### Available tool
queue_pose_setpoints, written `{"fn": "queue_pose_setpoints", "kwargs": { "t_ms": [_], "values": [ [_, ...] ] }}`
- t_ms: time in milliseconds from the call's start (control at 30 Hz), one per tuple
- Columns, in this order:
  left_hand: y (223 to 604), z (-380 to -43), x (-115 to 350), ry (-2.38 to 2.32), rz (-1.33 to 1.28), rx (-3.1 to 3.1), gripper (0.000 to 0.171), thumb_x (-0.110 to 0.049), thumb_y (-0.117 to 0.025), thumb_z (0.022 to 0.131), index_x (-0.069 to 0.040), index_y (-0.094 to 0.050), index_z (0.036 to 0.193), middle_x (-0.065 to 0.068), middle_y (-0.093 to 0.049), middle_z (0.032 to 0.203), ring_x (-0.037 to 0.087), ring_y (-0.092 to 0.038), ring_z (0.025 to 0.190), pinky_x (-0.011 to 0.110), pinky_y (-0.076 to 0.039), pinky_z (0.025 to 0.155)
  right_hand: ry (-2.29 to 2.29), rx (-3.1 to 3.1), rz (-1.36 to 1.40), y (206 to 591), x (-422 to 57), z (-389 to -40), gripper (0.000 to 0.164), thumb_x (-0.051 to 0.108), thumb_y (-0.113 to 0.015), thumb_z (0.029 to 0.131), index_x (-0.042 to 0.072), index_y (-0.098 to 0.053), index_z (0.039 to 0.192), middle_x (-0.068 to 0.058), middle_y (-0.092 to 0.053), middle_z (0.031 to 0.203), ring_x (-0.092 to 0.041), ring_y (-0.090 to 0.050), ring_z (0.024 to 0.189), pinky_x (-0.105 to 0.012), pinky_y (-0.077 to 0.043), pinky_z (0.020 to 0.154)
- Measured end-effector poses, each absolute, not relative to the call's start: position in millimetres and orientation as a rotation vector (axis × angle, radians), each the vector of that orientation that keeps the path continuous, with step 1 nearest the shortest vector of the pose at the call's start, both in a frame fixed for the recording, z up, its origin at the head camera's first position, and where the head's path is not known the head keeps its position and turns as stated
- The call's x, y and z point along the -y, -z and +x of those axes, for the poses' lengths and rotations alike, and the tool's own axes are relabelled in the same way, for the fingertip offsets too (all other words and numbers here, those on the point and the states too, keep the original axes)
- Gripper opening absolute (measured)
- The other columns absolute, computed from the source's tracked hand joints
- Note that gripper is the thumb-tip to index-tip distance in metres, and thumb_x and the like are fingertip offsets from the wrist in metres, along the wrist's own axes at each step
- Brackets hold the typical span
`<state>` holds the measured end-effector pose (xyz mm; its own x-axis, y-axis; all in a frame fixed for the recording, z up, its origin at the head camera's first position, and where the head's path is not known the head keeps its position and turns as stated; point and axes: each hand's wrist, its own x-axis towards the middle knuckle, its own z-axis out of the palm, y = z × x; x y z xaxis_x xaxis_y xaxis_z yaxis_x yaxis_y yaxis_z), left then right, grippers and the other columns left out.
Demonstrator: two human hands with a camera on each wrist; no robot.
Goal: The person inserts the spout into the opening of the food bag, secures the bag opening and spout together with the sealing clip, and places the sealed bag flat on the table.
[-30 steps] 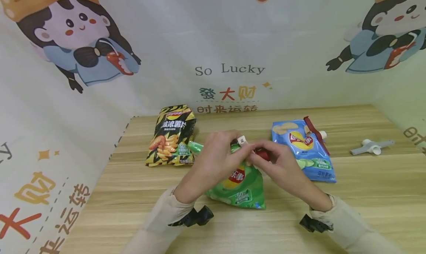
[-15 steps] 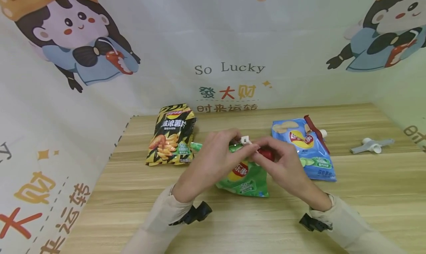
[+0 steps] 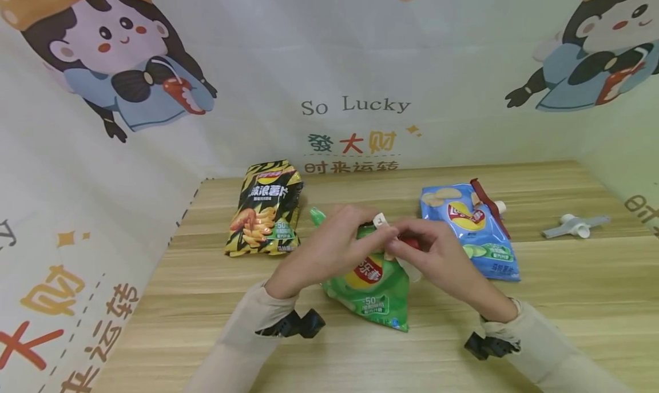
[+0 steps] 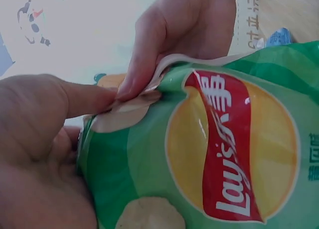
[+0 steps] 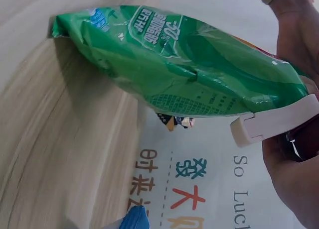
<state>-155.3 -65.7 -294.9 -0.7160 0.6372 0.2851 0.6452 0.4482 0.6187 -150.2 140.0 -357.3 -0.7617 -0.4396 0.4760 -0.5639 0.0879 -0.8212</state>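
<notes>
A green Lay's chip bag (image 3: 378, 296) hangs between my two hands at the middle of the table, its top edge gathered at the fingertips. My left hand (image 3: 329, 250) pinches that edge from the left, thumb in front. From the other side, my right hand (image 3: 445, 258) holds a white bag clip (image 5: 274, 122) with a dark red cap (image 3: 411, 242). The clip lies along the bag's top in the right wrist view, and a white end of it sticks up between the hands in the head view. In the left wrist view, both thumbs meet at the folded edge.
A black-and-yellow chip bag (image 3: 265, 207) lies at the back left. To the right is a blue Lay's bag (image 3: 476, 233) with a red clip (image 3: 489, 207) across its corner. A grey clip with a white cap (image 3: 576, 227) lies farther right. Printed cloth walls surround the wooden table.
The green bag rose and swung slightly right, then came back left and down. Both hands stay at its top edge, and the clip's white end tilts differently.
</notes>
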Motion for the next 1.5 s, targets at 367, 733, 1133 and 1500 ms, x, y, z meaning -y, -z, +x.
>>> {"fn": "queue_pose_setpoints", "kwargs": {
  "t_ms": [367, 733, 1133, 1500],
  "values": [
    [296, -157, 63, 1.256, -1.125, 2.619, 0.02, -0.029, -0.061, 0.1, -0.014, -0.068, 0.089, -0.005, -0.061, 0.073, 0.006, -0.051, 0.059, 0.023, -0.044, 0.054, -1.789, 2.22, 0.931, 354, -143, -146, 0.019, -0.002, -0.063, 0.095, 0.0, -0.072, 0.112, -0.007, -0.073, 0.09, -0.018, -0.067, 0.075, -0.027, -0.057, 0.069],
    [290, -151, 70, 1.008, -1.267, 2.671, 0.029, -0.021, -0.055, 0.102, -0.012, -0.05, 0.075, -0.003, -0.043, 0.063, 0.007, -0.042, 0.054, 0.021, -0.036, 0.051, -1.799, 2.387, 1.128, 348, -143, -150, 0.018, 0.003, -0.063, 0.096, 0.003, -0.071, 0.113, -0.004, -0.071, 0.091, -0.017, -0.067, 0.079, -0.03, -0.057, 0.071],
    [288, -157, 77, 0.897, -1.272, 2.62, 0.023, -0.027, -0.057, 0.102, -0.015, -0.052, 0.083, -0.003, -0.044, 0.07, 0.008, -0.044, 0.064, 0.024, -0.041, 0.06, -1.457, 2.63, 1.027, 341, -153, -156, 0.03, 0.021, -0.059, 0.102, 0.01, -0.062, 0.129, 0.0, -0.07, 0.111, -0.012, -0.067, 0.094, -0.03, -0.056, 0.08],
    [287, -154, 76, 0.787, -1.285, 2.542, 0.015, -0.027, -0.06, 0.101, -0.012, -0.064, 0.103, -0.009, -0.06, 0.085, 0.003, -0.05, 0.065, 0.02, -0.045, 0.061, -1.061, 2.523, 1.156, 330, -164, -152, 0.018, 0.018, -0.069, 0.095, 0.014, -0.074, 0.112, 0.015, -0.069, 0.084, -0.001, -0.061, 0.073, -0.024, -0.049, 0.061]
  ]
}}
